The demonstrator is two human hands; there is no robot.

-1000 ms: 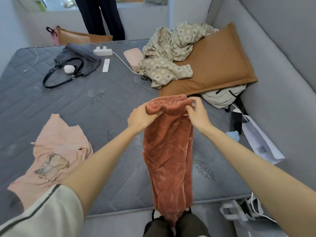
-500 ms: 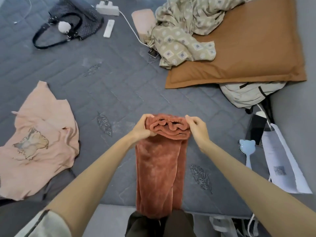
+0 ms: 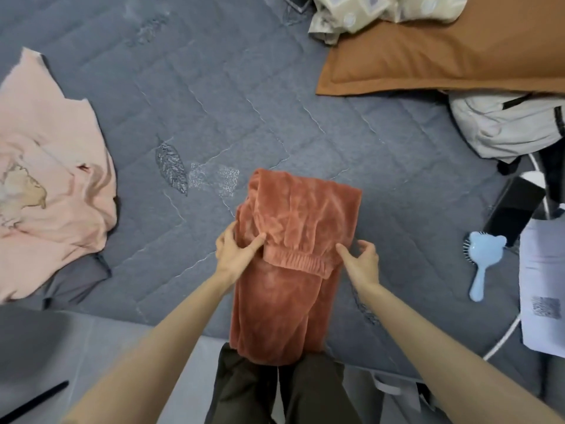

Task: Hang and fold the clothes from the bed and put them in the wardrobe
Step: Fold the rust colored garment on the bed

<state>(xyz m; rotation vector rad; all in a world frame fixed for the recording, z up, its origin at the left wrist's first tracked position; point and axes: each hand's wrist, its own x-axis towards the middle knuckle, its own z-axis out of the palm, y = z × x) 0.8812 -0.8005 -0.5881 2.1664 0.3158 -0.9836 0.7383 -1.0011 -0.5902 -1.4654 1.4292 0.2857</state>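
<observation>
– Two hands at work; what does each one do?
– The left hand [image 3: 235,252] grips the trousers [image 3: 299,215] at their left edge: thumb pressed on top of the cloth, fingers out of sight behind the fold. The right hand [image 3: 362,263] sits at the right edge, its thumb tip touching the cloth by the waistband [image 3: 295,260], its fingers loosely curled just beside it over the mattress [image 3: 244,102].
– So the hands are apart?
– Yes, with the width of the trousers between them.
– And where do the trousers lie?
– On the mattress, near its front edge, right before the person. They are rust-coloured fleece, doubled over: the top part is folded back so the elastic waistband lies across the trouser legs, towards the person. The lower end hangs past the mattress edge, against the person's dark-clad legs [image 3: 275,390].
– Any other clothes?
– One pink shirt [image 3: 52,148] with a print, crumpled at the left, well apart from the trousers. At the top right a patterned cloth [image 3: 367,13] lies bunched on a brown pillow [image 3: 443,50].
– And down the right side?
– A pale bag [image 3: 495,127] by the pillow, a dark flat thing I cannot make out, a blue brush [image 3: 483,258] with bear ears, and a paper [image 3: 541,286] with a white cable [image 3: 504,338] beside it.
</observation>
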